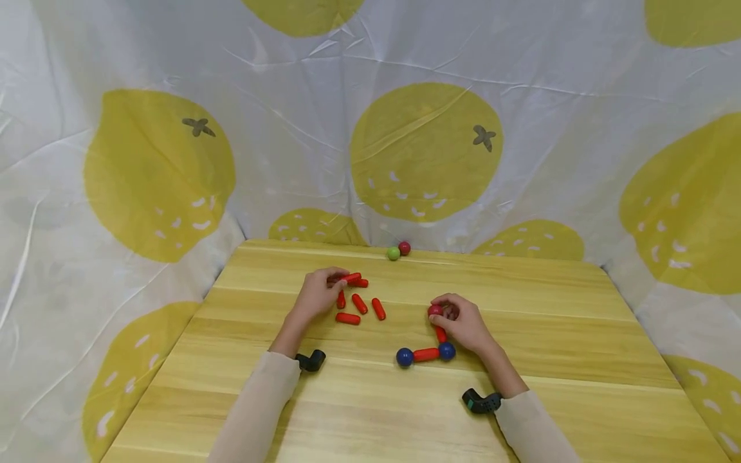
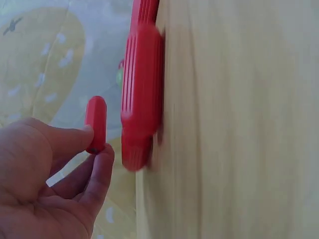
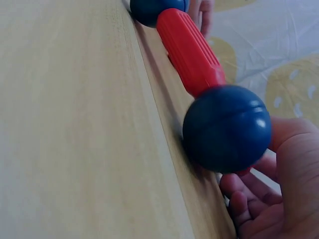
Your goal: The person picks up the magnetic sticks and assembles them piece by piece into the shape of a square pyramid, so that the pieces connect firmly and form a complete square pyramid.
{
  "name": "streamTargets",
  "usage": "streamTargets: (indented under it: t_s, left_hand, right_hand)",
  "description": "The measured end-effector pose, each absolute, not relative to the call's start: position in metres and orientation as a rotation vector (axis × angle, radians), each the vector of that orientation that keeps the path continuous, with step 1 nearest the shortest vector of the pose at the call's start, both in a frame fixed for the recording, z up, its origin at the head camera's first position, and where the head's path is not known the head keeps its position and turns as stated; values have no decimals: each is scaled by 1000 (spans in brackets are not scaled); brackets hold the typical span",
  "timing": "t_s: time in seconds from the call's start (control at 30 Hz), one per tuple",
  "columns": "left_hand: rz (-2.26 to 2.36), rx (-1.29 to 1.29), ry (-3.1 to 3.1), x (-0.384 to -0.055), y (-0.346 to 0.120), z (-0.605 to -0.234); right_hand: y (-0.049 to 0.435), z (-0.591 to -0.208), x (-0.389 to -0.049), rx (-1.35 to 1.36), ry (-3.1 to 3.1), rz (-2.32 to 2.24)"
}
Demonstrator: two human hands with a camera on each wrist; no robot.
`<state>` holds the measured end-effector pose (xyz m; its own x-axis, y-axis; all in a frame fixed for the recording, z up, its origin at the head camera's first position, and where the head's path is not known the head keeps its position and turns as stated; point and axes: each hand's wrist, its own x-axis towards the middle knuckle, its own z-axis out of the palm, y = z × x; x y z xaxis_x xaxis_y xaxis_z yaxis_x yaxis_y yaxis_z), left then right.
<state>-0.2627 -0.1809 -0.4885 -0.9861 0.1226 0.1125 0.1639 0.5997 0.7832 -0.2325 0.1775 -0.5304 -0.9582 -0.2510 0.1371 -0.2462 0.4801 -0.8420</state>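
Observation:
My left hand (image 1: 315,294) pinches a red rod (image 2: 96,119) between thumb and fingertips, above the left part of the table. Several loose red rods (image 1: 359,303) lie just beside and below it. On the right, my right hand (image 1: 467,325) holds a dark red ball (image 1: 435,310) between thumb and fingers. From that ball a red rod (image 1: 441,334) leads to a blue ball (image 1: 446,350). A second red rod (image 1: 426,354) joins this ball to another blue ball (image 1: 404,357), making a bent chain. In the right wrist view the near blue ball (image 3: 227,128) hides part of the fingers.
A green ball (image 1: 393,253) and a red ball (image 1: 404,248) sit together at the back edge of the wooden table (image 1: 359,411). Behind and beside the table hangs a pale cloth (image 1: 289,141) with yellow fruit prints. Each wrist wears a black camera mount (image 1: 482,402).

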Motion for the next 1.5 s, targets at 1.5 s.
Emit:
streamTargets:
  t_s: [1.5]
  left_hand:
    - [-1227,-778,-2923,-237,-69,-498]
  right_hand:
    - [171,-533,-235,-684,2703,-1395]
